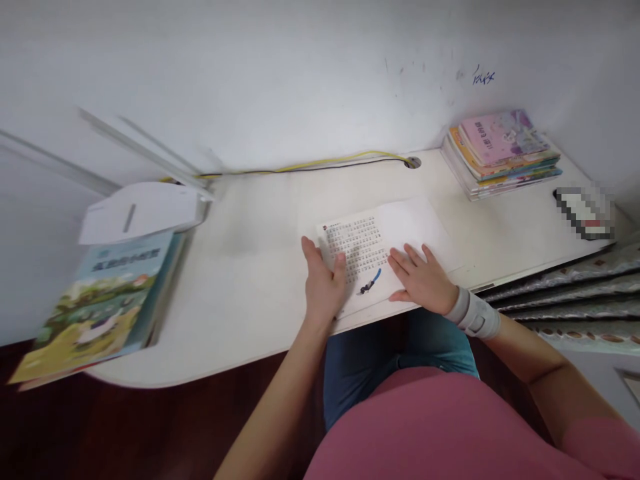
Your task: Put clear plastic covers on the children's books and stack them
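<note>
A printed sheet of paper [380, 233] with rows of text lies near the front edge of a white desk [240, 287]. My left hand [323, 283] rests flat on the sheet's left edge, fingers stretched out. My right hand [423, 277] lies flat on the lower right part of the sheet, fingers spread, with a white band on its wrist. A small blue and black pen [370, 283] lies on the paper between the two hands. Neither hand holds anything.
A picture book [100, 307] overhangs the desk's left end, beside a white desk lamp [145, 207]. A stack of books [505, 153] sits at the back right corner. Yellow cables [325, 162] run along the wall to a hole in the desk. A patterned cloth [565, 293] is at the right.
</note>
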`<state>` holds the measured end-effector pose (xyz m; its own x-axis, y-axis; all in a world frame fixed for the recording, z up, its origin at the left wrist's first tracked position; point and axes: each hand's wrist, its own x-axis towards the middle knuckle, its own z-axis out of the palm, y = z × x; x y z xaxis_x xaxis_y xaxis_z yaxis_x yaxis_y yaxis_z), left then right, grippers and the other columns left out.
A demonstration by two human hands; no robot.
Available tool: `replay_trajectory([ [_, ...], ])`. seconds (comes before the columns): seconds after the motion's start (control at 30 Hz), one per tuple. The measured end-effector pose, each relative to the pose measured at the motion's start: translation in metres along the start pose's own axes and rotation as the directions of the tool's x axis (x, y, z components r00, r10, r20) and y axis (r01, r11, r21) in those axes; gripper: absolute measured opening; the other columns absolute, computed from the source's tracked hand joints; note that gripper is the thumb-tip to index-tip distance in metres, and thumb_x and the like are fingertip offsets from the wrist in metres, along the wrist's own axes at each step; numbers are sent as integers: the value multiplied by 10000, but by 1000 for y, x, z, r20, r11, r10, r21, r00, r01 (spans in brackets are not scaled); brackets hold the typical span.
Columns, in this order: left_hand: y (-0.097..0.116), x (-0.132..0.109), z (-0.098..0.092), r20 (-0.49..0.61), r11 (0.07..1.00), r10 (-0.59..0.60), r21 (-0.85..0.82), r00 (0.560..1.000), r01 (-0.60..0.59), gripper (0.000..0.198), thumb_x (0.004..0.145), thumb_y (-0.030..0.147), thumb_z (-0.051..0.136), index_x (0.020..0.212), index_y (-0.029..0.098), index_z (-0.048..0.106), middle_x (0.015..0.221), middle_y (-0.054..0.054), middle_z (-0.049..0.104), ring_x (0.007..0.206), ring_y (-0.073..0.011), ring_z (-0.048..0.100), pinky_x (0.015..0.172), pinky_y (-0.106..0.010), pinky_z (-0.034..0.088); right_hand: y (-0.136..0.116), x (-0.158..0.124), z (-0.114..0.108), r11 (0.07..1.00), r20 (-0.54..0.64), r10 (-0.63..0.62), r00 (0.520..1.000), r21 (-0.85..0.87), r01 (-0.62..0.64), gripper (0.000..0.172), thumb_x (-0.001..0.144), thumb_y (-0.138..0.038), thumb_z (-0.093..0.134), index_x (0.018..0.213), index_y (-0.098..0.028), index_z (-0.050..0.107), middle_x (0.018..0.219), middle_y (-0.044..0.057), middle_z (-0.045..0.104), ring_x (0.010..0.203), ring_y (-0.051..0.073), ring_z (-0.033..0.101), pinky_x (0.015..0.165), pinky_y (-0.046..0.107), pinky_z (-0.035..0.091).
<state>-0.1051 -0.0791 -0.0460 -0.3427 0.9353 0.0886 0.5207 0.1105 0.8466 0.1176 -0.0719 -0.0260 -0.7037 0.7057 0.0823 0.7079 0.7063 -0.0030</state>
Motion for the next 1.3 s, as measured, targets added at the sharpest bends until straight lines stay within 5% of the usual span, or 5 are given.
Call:
replay_trajectory([
  [0.27,-1,3,-3,19,996,-43,-77,999,44,893,871,573,493,1522,241,-20,1569,-168,200,1413,-272,281,1138,-465,263,41,0,-12,990,27,-45,999,139,40,608,937,-558,353,1358,-139,484,1436,155,465,1332,280,416,1071,482,343],
  [0.5,8,7,-12,96,935,-91,-334,991,118,886,885,554,487,1508,307,-92,1599,-104,99,1441,-224,207,1153,-425,242,119,-6,-3,943,108,294,950,130,-307,809,873,-641,417,1462,-96,312,1518,199,310,1413,329,262,1101,540,248],
  [0.83,26,12,-20,138,842,-227,-470,964,266,798,903,442,461,1510,312,-40,1573,-96,228,1386,-222,353,1120,-409,349,114,-6,1,962,99,262,960,56,-268,816,858,-692,380,1419,-100,397,1510,210,322,1398,351,281,1093,540,253],
  [1.03,41,40,-52,218,725,-220,-615,951,309,571,898,477,391,1434,294,323,1488,-86,404,1272,-264,506,1036,-463,454,111,-5,4,961,90,274,958,26,-277,797,866,-662,402,1423,-91,388,1516,222,302,1402,361,269,1092,550,251],
  [1.3,116,39,1,662,826,66,-456,747,331,660,907,628,271,1268,161,565,1300,-145,595,1122,-292,609,919,-476,511,123,-9,8,805,-202,433,879,525,-276,664,917,-631,244,1196,-147,602,1342,181,551,1287,277,471,1051,492,368],
])
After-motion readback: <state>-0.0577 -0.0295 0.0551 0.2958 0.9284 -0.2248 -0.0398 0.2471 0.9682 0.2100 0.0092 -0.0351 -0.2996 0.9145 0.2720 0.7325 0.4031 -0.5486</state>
